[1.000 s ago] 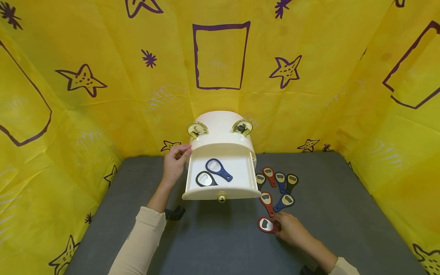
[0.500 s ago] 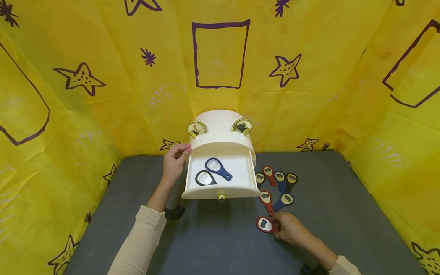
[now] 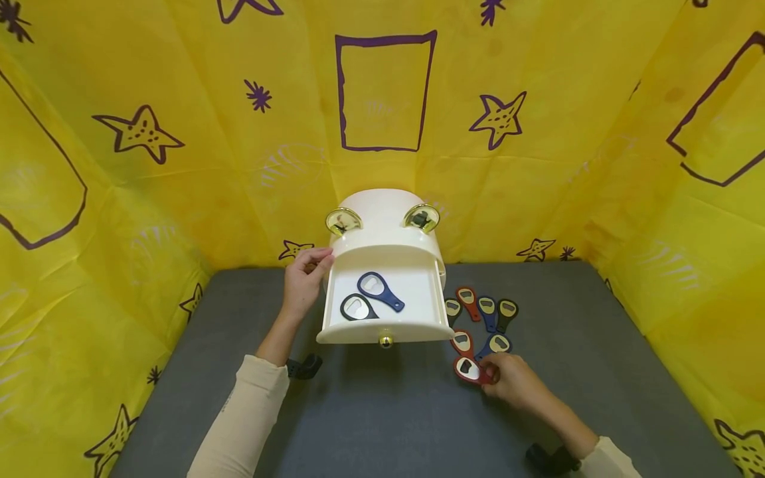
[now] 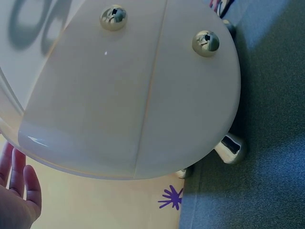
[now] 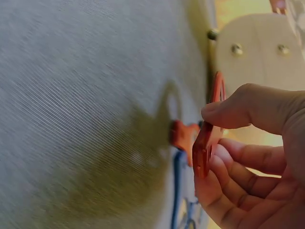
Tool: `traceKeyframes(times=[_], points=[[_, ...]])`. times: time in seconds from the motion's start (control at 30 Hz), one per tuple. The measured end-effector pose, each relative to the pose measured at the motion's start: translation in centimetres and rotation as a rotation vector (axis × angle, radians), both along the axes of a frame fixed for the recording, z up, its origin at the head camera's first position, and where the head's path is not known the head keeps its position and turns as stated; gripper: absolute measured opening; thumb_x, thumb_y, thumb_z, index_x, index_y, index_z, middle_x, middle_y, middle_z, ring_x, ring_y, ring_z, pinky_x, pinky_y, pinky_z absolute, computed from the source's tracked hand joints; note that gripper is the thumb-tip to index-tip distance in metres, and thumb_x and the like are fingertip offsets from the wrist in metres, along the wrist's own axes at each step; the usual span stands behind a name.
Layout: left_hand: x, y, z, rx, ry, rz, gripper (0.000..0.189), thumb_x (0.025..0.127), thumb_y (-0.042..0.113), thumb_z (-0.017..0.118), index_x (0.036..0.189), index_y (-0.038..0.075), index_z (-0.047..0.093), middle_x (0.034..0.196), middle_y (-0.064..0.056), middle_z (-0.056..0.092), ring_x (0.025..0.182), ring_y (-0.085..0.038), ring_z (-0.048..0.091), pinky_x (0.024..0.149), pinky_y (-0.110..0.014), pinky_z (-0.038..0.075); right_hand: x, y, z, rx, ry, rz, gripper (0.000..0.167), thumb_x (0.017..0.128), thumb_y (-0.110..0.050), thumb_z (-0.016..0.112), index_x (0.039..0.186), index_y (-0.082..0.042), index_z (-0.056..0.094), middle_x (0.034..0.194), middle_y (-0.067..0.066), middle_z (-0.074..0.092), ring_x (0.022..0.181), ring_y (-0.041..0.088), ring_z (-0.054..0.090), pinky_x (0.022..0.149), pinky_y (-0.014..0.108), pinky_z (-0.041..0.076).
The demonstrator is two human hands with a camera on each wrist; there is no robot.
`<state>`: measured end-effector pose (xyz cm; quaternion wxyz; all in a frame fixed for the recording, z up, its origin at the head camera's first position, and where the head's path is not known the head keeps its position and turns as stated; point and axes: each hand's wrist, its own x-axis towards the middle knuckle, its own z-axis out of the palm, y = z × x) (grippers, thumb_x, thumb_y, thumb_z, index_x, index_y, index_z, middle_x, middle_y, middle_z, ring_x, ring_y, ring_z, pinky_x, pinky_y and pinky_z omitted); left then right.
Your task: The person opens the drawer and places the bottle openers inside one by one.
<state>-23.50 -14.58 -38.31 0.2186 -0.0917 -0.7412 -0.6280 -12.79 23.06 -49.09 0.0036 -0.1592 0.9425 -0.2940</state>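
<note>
My right hand [image 3: 516, 385] pinches a red bottle opener [image 3: 468, 370] between thumb and fingers. In the right wrist view this opener is edge-on and lifted off the table. Its head overlaps another red bottle opener [image 3: 462, 340] in the head view, hiding that one's handle. My left hand [image 3: 303, 282] touches the left side of a cream, frog-like drawer box [image 3: 382, 216] with its fingertips. The upper drawer [image 3: 418, 309] is pulled out. Inside it lie a blue bottle opener [image 3: 390, 299] and a black one [image 3: 369, 311].
Right of the drawer lie several more bottle openers, including a red one [image 3: 468, 302], a blue one [image 3: 487, 312] and a black one [image 3: 507, 312]. The dark grey table [image 3: 382, 425] meets yellow patterned cloth [image 3: 382, 172] behind. A gold knob [image 3: 386, 341] sticks out in front.
My right hand has moved away from me and slightly right with the red bottle opener, which now covers the other red opener's handle. My left hand has stayed at the box.
</note>
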Motion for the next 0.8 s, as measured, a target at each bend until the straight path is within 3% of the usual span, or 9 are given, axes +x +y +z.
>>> traceKeyframes(times=[0.4, 0.8], points=[[0.1, 0.0, 0.1, -0.002, -0.016, 0.005, 0.023, 0.087, 0.0, 0.069, 0.104, -0.016, 0.067, 0.112, -0.032, 0.062, 0.086, 0.005, 0.054, 0.069, -0.01, 0.043, -2.1, 1.2, 4.3, -0.007, -0.029, -0.055, 0.027, 0.071, -0.004, 0.08, 0.095, 0.001, 0.069, 0.075, -0.002, 0.059, 0.068, 0.005, 0.05, 0.059, 0.02, 0.045], [0.0, 0.1, 0.0, -0.023, -0.016, 0.014, 0.024, 0.088, 0.001, 0.069, 0.104, -0.016, 0.067, 0.112, -0.03, 0.062, 0.085, 0.006, 0.054, 0.069, -0.009, 0.044, -4.7, 1.7, 9.3, -0.078, 0.002, -0.024, 0.028, 0.077, -0.005, 0.077, 0.102, 0.003, 0.068, 0.082, 0.003, 0.063, 0.072, 0.009, 0.054, 0.063, 0.02, 0.048]])
